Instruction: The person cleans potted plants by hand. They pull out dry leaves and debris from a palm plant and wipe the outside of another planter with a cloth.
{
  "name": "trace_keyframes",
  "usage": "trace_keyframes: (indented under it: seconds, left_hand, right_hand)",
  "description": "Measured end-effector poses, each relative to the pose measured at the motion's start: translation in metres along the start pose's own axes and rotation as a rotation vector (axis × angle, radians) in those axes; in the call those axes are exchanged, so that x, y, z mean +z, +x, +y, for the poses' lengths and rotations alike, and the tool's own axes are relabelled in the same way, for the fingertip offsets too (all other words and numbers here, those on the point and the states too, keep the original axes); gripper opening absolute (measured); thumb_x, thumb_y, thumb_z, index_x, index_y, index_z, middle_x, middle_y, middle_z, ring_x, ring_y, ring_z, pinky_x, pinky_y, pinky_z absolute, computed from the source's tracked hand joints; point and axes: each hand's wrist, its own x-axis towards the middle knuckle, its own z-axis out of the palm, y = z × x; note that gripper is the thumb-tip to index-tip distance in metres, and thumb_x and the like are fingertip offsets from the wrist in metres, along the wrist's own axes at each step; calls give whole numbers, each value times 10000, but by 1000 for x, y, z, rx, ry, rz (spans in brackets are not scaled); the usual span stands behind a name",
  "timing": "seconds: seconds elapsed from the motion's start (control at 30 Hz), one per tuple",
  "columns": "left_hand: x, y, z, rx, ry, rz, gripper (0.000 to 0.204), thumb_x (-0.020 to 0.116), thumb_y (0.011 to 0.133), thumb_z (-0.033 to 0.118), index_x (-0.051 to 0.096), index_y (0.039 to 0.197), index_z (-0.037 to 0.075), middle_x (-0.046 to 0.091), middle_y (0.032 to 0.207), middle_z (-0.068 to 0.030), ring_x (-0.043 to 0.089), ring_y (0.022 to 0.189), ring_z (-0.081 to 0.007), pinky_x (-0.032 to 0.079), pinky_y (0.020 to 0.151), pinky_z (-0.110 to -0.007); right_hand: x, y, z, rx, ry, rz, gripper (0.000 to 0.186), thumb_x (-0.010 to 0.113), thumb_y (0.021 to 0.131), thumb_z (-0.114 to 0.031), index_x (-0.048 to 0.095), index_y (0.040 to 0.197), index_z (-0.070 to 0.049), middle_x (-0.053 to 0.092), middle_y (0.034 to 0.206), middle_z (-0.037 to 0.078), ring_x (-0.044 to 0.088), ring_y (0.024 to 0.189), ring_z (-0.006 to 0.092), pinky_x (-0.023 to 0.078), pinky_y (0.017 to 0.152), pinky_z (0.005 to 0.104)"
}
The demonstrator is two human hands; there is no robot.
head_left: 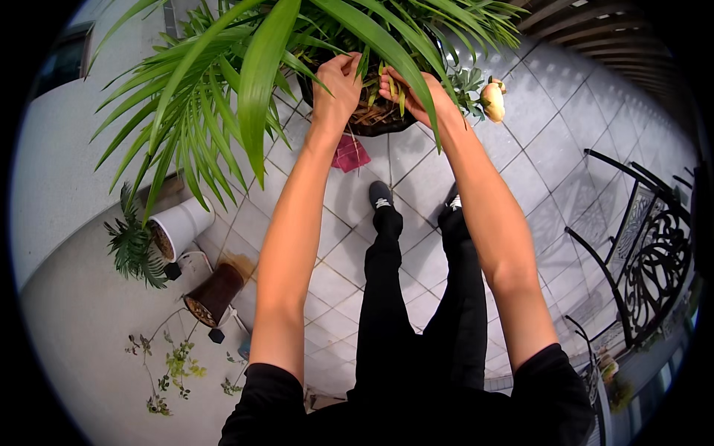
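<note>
Long green leaves of a potted palm [256, 82] arch over a dark pot [390, 128] filled with brown, bark-like material. My left hand [336, 93] reaches in at the pot's left side, its fingertips pinched on a small green leaf [363, 64] near the base of the plant. Opposite it, my right hand [416, 97] has its fingers curled around narrow yellow-green leaves [401, 95]. Both hands are over the pot, a short gap apart. A long palm leaf crosses in front of part of the right hand.
A dark pink square piece [349, 154] hangs below the pot's near rim. Beside the pot's right is a peach-coloured flower [492, 100]. A white planter [182, 223] and brown planter [216, 293] stand left. Black ornate metal furniture [643, 253] is at right on grey tiles.
</note>
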Motion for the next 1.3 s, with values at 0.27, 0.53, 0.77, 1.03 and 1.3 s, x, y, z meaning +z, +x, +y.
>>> trace_keyframes:
  seconds: [0.27,0.53,0.77,1.03,1.3]
  left_hand:
    - [9,24,-14,-336,-90,-381,272,525,912,201,602,1006,-43,633,848,-59,612,727,-108,526,642,-207]
    - [12,13,-9,-227,-39,-369,204,491,900,115,542,946,-77,614,745,-80,625,626,-143,521,549,-239]
    - [30,-12,-10,119,-78,125,190,475,904,111,546,882,-65,630,678,-108,620,575,-148,492,525,-255]
    - [8,-13,1,-319,-644,-246,328,471,935,222,525,1013,-92,606,974,-191,626,900,-251,516,817,-324]
    - [-2,-2,-17,-306,-466,-563,289,519,918,218,583,972,-59,613,937,-137,626,841,-192,532,786,-282]
  right_hand:
    - [10,-5,-2,-13,-169,68,211,557,876,-132,596,984,46,626,858,79,601,772,136,499,674,243]
    - [20,16,-3,-1,-391,81,237,641,832,-213,591,786,14,594,678,72,524,566,131,424,529,267]
    - [22,31,-8,36,26,191,171,557,887,-122,587,890,47,604,767,108,580,611,186,505,549,293]
    - [22,19,-14,11,-102,113,165,579,867,-86,595,949,56,628,868,119,614,701,174,525,560,263]
    - [25,14,-16,37,-287,94,201,586,850,-66,563,989,77,622,859,127,614,681,179,521,561,281]
